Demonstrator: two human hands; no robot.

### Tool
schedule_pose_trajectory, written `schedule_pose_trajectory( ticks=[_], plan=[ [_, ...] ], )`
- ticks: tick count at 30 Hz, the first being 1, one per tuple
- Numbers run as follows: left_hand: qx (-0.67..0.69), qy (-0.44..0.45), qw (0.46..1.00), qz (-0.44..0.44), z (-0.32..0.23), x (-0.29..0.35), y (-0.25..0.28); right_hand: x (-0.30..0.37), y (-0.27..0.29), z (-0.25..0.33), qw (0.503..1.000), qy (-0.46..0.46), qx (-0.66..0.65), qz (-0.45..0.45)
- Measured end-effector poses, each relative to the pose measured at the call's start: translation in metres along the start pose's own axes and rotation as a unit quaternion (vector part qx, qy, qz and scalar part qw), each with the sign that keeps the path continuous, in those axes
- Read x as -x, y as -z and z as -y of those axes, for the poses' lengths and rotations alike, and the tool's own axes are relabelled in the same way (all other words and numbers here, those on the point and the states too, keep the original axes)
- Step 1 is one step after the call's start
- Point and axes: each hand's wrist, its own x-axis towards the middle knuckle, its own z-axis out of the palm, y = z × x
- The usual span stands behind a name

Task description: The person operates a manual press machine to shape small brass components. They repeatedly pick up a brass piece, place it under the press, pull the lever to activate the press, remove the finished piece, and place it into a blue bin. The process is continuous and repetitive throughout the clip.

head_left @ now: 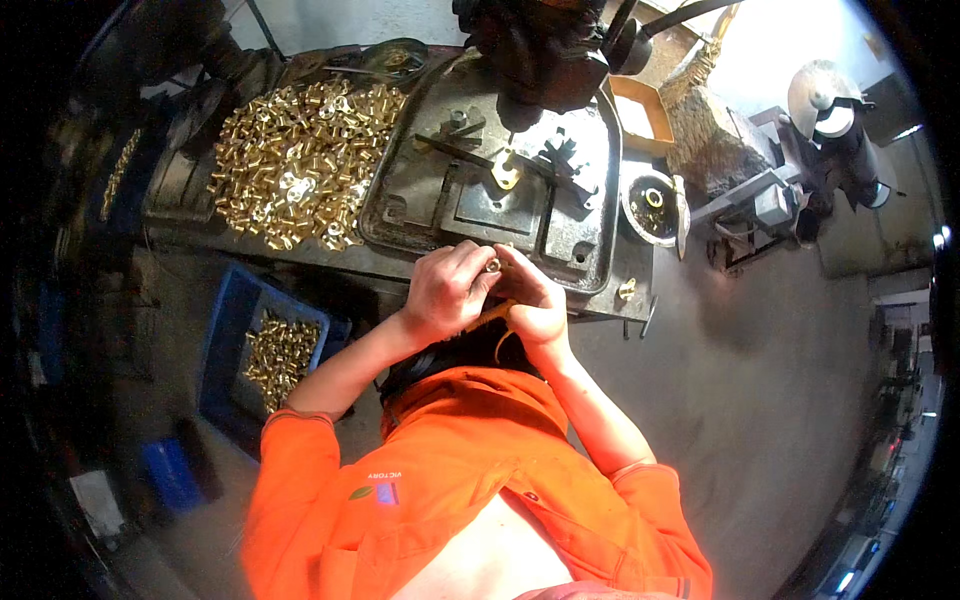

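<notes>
Close together at the front edge of the machine table, my two hands meet over a small brass fitting (493, 266). My left hand (437, 292) pinches it between curled fingers and thumb. From the other side my right hand (538, 308) closes on it, and its fingers partly cover the piece. Past my hands, another brass fitting (507, 170) with a flat flange sits in the clamp on the drill press table (420, 225), directly under the drill bit. The dark drill head (545, 55) hangs above it.
A large heap of brass fittings (300, 170) lies left of the table. Below it, a blue crate (215, 360) holds more. On the right are a round bowl (632, 215), an orange tray (640, 112), a loose brass piece (627, 289) and a machine with a round guard (815, 90).
</notes>
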Motion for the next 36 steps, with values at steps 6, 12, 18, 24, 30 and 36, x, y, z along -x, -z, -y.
schedule_pose_trajectory(
  ticks=[6,12,18,24,30,36],
  plan=[
    [0.606,0.352,0.713,0.033,0.003,0.004,0.012,0.012,-0.018,0.046,0.985,0.102,0.138,-0.02],
    [0.768,0.397,0.502,0.011,-0.01,0.023,0.003,0.006,-0.013,0.047,0.755,0.271,0.589,0.1],
    [0.826,0.322,0.458,0.064,-0.004,0.03,-0.002,-0.003,-0.004,0.053,0.654,0.284,0.695,0.093],
    [0.798,0.341,0.497,0.019,-0.006,0.025,-0.004,0.0,-0.022,0.068,0.663,0.278,0.693,0.062],
    [0.759,0.418,0.499,-0.025,-0.013,0.018,-0.004,0.003,-0.031,0.054,0.619,0.269,0.731,0.104],
    [0.731,0.424,0.533,-0.035,-0.01,0.02,-0.001,0.007,-0.029,0.054,0.608,0.26,0.737,0.138]
  ],
)
